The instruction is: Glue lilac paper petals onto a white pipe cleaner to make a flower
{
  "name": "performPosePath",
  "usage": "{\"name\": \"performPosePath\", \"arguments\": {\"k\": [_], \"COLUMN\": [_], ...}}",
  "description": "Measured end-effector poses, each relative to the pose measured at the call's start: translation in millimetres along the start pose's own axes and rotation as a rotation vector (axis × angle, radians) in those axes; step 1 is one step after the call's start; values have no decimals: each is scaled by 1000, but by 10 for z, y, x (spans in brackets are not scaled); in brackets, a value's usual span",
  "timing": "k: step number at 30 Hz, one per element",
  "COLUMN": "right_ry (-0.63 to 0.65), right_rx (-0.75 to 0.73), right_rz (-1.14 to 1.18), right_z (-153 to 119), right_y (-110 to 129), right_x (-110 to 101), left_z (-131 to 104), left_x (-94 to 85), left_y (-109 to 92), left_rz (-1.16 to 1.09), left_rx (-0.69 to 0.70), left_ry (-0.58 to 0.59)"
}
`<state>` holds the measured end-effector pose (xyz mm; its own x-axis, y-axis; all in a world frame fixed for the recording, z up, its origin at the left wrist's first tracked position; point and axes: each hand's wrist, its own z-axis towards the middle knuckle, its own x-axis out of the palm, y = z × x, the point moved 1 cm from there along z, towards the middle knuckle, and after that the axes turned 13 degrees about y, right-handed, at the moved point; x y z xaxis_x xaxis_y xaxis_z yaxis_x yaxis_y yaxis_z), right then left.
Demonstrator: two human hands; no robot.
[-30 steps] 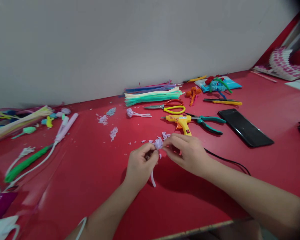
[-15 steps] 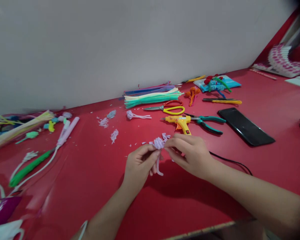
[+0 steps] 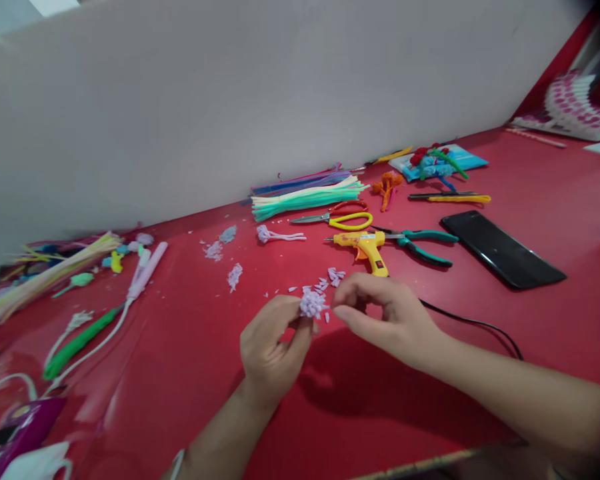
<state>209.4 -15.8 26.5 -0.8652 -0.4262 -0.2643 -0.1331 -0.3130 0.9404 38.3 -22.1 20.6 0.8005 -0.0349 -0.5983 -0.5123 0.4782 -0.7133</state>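
A lilac fluffy flower head (image 3: 313, 303) made of short pieces faces up between the thumb and fingers of my left hand (image 3: 275, 350). Just right of it is my right hand (image 3: 387, 317), its thumb and index finger curved with a small gap between the tips and nothing visible between them. Small lilac clippings (image 3: 335, 276) lie on the red table (image 3: 190, 347) behind the flower. Farther back rests another lilac piece with stems (image 3: 280, 235).
Behind my hands lie a yellow glue gun (image 3: 363, 245), scissors (image 3: 337, 219), teal-handled pliers (image 3: 423, 243) and bundled pipe cleaners (image 3: 307, 197). A black phone (image 3: 503, 250) is at the right. A pink tool (image 3: 143, 270) and a green stick (image 3: 83, 341) lie left.
My left hand has turned the flower head so its top shows, and its stem is now hidden. My right hand has moved off it to the right. The view has shifted slightly.
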Motion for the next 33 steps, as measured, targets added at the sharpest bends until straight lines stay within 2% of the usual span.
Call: {"name": "performPosePath", "arguments": {"k": [3,7,17,25,33], "right_ry": [77,121,138,114,122], "right_rx": [160,235,246,266,271], "right_rz": [321,474,546,541,539], "right_z": [47,55,38,44,46], "right_y": [-23,-39,-48,-28,-32], "right_x": [21,27,37,37,20], "left_z": [10,0,-17,-13,-21], "left_x": [-29,-41,-52,-57,-39], "left_y": [12,49,133,109,137], "left_rz": [127,218,353,452,447], "left_rx": [80,200,435,464,443], "left_ry": [15,49,-8,0,-5]}}
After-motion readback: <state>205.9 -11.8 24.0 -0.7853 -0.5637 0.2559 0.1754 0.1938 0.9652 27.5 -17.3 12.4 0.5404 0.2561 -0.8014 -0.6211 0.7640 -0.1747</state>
